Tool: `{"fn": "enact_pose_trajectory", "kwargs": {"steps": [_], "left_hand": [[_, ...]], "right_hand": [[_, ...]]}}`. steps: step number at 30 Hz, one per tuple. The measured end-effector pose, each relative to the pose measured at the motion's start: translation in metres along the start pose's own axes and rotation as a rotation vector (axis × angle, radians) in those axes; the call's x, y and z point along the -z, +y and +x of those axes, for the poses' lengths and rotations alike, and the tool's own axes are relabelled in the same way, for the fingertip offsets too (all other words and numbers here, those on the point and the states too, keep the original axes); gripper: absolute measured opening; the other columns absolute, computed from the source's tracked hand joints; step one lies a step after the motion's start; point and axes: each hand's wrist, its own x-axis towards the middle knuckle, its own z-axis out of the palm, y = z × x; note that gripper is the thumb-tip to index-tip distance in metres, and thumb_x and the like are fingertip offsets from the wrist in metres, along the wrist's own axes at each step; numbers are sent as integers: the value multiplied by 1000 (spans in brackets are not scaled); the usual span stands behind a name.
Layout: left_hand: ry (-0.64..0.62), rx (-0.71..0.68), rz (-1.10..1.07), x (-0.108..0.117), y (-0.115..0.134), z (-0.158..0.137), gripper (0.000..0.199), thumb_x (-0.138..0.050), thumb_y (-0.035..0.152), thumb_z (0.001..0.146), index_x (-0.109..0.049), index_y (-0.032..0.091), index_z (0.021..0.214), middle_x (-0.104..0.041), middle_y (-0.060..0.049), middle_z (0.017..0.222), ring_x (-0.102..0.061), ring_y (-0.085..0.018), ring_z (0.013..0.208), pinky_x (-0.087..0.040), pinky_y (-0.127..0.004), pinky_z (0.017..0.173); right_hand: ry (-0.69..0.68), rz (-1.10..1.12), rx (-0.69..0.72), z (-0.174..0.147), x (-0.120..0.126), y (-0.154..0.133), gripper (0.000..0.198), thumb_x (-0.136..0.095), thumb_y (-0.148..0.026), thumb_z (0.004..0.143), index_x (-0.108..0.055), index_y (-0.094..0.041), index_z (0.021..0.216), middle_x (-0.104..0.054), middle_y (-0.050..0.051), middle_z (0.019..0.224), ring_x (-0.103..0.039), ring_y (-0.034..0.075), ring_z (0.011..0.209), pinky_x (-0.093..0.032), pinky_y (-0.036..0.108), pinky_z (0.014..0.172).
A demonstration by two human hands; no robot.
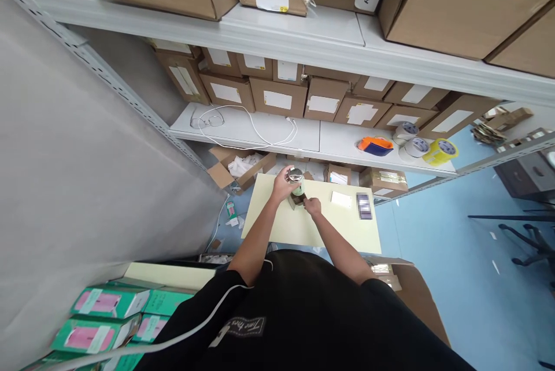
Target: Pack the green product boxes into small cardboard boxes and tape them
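My left hand (pixel 283 186) is wrapped round a small container (pixel 295 175) with a shiny silver top and a pale green body, held above the pale yellow table (pixel 269 218). Just below it is a dark brown piece (pixel 298 199), too small to name, partly covered by the container. My right hand (pixel 313 206) is closed beside the brown piece, its fingertips at that piece's right edge. What its fingers hold, if anything, I cannot make out. A white card or sheet (pixel 341 199) lies to the right on the table, near a blurred dark item (pixel 364 206).
Shelves (pixel 277 128) with cardboard boxes stand behind the table. On the lower shelf are a white cable, glasses (pixel 213 121), an orange and blue object (pixel 375 145) and tape rolls (pixel 414 148). Open cartons (pixel 243 167) sit below. Green boxes (pixel 102 301) are stacked at lower left.
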Motion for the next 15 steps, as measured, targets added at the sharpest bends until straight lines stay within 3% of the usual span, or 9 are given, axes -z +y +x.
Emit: {"fn": "enact_pose_trajectory", "kwargs": {"steps": [6, 15], "left_hand": [[-96, 53, -7, 3, -13, -2, 82, -91, 22, 62, -59, 18, 137, -68, -13, 133, -69, -25, 118, -54, -41, 108], [-232, 37, 17, 4, -41, -9, 81, -86, 23, 66, -57, 19, 141, -69, -13, 133, -68, -25, 119, -54, -40, 105]], "right_hand": [[71, -4, 46, 20, 10, -4, 19, -63, -29, 85, -62, -24, 67, -74, 9, 81, -69, 25, 91, -46, 30, 75], [-30, 126, 89, 32, 12, 7, 22, -61, -33, 84, -56, -22, 66, -64, -1, 65, -60, 16, 72, -47, 24, 70]]}}
